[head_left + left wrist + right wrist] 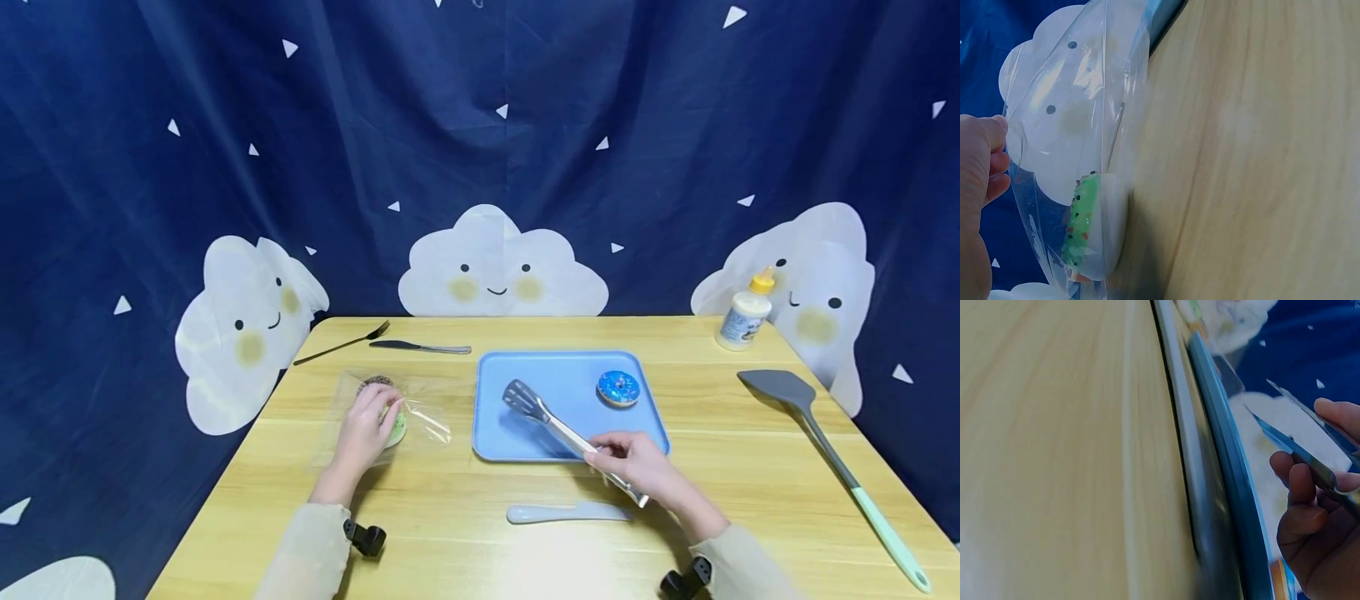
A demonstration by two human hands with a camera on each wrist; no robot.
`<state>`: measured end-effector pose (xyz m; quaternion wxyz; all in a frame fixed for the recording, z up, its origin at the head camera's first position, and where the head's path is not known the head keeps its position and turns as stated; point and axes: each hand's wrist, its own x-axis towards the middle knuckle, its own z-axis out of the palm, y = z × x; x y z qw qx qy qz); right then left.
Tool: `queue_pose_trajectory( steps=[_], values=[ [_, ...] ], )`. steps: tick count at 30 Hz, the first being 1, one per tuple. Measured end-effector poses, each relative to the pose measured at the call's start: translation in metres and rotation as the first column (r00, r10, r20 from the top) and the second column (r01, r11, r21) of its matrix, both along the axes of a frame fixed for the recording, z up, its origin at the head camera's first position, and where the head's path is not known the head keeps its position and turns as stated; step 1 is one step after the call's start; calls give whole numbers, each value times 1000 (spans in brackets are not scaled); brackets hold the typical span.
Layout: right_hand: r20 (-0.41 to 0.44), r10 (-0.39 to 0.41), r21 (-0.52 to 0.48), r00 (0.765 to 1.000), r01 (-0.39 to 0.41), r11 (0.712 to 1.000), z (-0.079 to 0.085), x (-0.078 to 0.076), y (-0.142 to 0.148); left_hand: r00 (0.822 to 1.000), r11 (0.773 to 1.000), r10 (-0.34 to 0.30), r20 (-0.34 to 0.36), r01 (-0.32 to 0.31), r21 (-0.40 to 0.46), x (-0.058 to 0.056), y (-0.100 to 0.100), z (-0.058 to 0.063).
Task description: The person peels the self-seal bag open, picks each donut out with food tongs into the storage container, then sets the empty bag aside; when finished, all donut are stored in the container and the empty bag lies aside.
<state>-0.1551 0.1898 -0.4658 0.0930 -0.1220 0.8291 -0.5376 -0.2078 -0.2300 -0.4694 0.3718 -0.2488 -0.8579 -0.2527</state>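
My left hand [363, 427] pinches the top edge of a clear plastic bag [433, 421] on the left of the table. Inside the bag is a green sprinkled donut [1082, 228], partly behind the fingers in the head view. A dark brown donut [374, 382] shows just beyond the knuckles. My right hand [639, 468] grips metal tongs [553, 422] midway along, thumb on one side and fingers on the other. Their slotted tips point left over the blue tray [543, 367], the two arms apart and nothing between them. On the tray's right side lies a blue donut [628, 393].
A pale knife [555, 513] lies in front of the tray. Behind the bag are a black fork [341, 346] and a dark knife [420, 347]. A grey spatula [825, 446] lies along the right, with a yellow-capped bottle [742, 321] at the back right.
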Motion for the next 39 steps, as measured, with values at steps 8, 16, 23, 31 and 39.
queue_pose_trajectory(
  steps=[8, 16, 23, 31, 39],
  values=[
    [-16, 91, 52, 996, -90, 995, -1, -8, -35, 1000, 1000, 15, -3, -15, 16, 5, -1, -1],
    [-6, 133, 13, 991, -132, 991, -6, -17, -59, 999, 999, 38, 18, -39, 35, 9, -5, 1],
    [-31, 181, -13, 983, -181, 983, 0, -22, -76, 999, 998, 50, 0, -50, 35, 10, -8, -1],
    [-87, 147, -53, 985, -152, 987, 22, -25, -62, 999, 997, 50, 13, -51, 51, 10, -6, -3],
    [-76, 213, 8, 974, -213, 977, 30, -22, -61, 997, 996, 72, 21, -73, 50, 12, -9, -6]
  ],
)
